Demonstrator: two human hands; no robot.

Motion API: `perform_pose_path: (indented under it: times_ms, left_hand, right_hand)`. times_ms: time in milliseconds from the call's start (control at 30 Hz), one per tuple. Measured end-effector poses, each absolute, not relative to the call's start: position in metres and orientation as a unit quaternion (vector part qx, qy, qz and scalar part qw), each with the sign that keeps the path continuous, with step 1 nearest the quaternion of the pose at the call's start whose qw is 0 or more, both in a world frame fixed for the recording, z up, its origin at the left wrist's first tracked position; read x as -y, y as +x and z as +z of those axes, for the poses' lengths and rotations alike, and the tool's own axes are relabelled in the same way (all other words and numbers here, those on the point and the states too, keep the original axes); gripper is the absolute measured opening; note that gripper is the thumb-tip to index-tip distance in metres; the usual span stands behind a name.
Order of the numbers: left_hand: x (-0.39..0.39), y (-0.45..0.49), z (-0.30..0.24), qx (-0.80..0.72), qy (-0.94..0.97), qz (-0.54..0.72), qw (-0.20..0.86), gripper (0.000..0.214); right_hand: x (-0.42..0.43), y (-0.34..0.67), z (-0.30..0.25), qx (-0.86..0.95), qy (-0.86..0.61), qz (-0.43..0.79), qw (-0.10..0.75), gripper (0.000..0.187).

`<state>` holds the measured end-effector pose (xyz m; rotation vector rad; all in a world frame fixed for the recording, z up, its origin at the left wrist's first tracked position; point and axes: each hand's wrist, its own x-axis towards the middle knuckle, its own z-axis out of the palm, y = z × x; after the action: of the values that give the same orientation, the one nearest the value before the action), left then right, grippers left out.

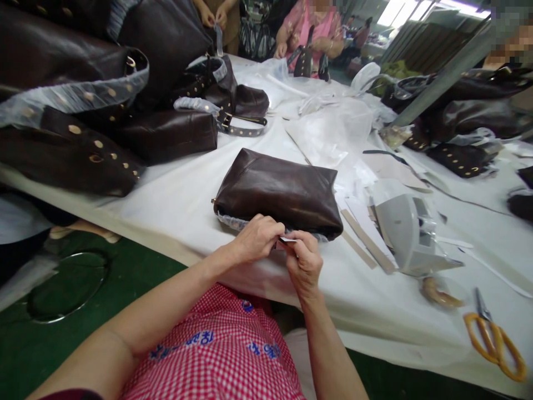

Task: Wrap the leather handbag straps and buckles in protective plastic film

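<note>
A dark brown leather bag (278, 191) lies on the white-covered table in front of me, its broad side up. Clear plastic wrap (233, 222) runs along its near edge. My left hand (259, 239) is closed at that edge, fingertips pinched together; what they grip is hidden. Close beside it, my right hand (306, 261) pinches a small flat white piece (288, 240) between thumb and fingers. Something dark shows just under this piece, too small to name. Both hands nearly meet at the bag's near side.
Several brown studded bags (166, 133) crowd the left. To the right stand a grey tape dispenser (410, 233), a tape roll (441, 293), orange-handled scissors (493, 339) and paper strips (370, 233). Plastic sheets (333, 133) lie behind. A slanted metal post (441, 72) rises right. Co-workers (310, 33) stand opposite.
</note>
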<state>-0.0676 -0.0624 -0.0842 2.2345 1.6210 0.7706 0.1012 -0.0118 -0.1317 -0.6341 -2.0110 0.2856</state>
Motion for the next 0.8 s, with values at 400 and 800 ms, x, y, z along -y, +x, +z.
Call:
perform_pose_path:
  times_ms: [400, 800]
  left_hand:
    - [0.075, -0.066, -0.117, -0.517, 0.812, 0.264, 0.055, 0.02]
    - [0.058, -0.074, -0.01, -0.517, 0.818, 0.23, 0.104, 0.016]
  right_hand:
    - [0.018, 0.117, -0.144, 0.858, -0.196, 0.159, 0.448, 0.021]
    - [0.01, 0.1, -0.053, 0.804, -0.267, 0.205, 0.491, 0.012]
